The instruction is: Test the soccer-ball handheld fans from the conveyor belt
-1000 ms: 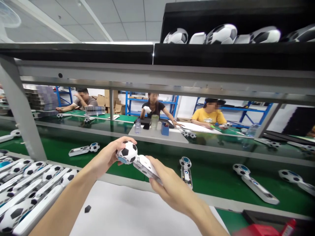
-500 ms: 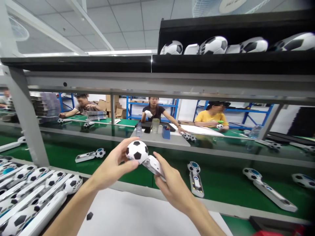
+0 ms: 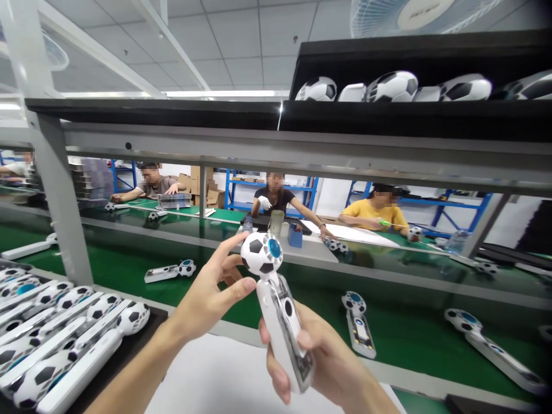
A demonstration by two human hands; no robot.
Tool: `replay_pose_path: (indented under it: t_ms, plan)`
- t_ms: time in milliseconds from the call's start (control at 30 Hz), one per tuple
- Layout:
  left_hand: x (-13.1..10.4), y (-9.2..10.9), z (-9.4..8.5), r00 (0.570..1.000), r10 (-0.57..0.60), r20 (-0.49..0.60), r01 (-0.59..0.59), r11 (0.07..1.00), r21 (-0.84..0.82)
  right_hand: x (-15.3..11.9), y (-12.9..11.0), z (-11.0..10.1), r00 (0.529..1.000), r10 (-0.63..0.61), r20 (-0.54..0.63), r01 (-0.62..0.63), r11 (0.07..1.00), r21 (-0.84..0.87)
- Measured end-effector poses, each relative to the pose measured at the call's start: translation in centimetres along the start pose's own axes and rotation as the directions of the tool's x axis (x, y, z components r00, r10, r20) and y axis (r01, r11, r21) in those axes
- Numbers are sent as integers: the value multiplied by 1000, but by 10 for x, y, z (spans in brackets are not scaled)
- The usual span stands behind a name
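Observation:
A white device [image 3: 282, 322] with a football-patterned head [image 3: 260, 253] is tilted in front of me, its blue round centre facing me and its handle showing an open inner side. My right hand [image 3: 308, 351] is wrapped round the handle. Beside the head, my left hand [image 3: 222, 284] has its fingers apart, the fingertips close to the ball's left side; whether they touch it I cannot tell. Beneath my hands lies a white sheet [image 3: 215, 368].
Several similar devices fill a black tray [image 3: 159, 325] at the left. Others lie on the green belt [image 3: 310, 305]. A black shelf [image 3: 181, 118] crosses above, with more devices at its right. Across the belt, people sit near a blue box [image 3: 295, 236].
The device has turned more upright, and its blue centre and inner handle now show. My left hand's fingers have opened off the ball. The whole view has shifted slightly.

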State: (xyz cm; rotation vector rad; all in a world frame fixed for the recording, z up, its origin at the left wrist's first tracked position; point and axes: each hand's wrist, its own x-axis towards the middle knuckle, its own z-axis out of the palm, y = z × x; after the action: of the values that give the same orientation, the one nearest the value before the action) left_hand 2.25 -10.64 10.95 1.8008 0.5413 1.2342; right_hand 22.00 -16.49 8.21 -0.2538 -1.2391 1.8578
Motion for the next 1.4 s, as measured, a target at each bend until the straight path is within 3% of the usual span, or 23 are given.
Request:
replay_pose_path:
  t_ms: [133,400,667,800,933,1067,1233,1400]
  plan:
    - [1,-4,4,1000,-18,-4,18,995,-102,-3,1,9,987,-4,-158,-35,970,-242]
    - [2,-2,8,997,26,-67,-34,992,-125,-9,-1,15,990,5,-141,-53,939,-341]
    - [1,1,12,971,113,-213,-130,989,-67,-4,10,13,985,-71,-160,23,958,-286]
    - [-3,-2,18,930,160,-331,-151,987,55,1,14,6,993,-69,-92,63,996,-65]
    - [-8,-4,25,886,227,-403,-147,964,220,5,16,-5,996,84,41,-89,986,144]
    - [-10,-4,29,855,353,-380,-287,932,219,8,18,-11,992,127,-2,-123,963,242]
    - [-13,-5,29,860,413,-299,-337,901,274,7,18,-16,999,-17,29,13,992,123]
    - [-14,-8,31,841,428,-330,-365,901,236,5,14,-16,999,-45,-11,45,999,-1]
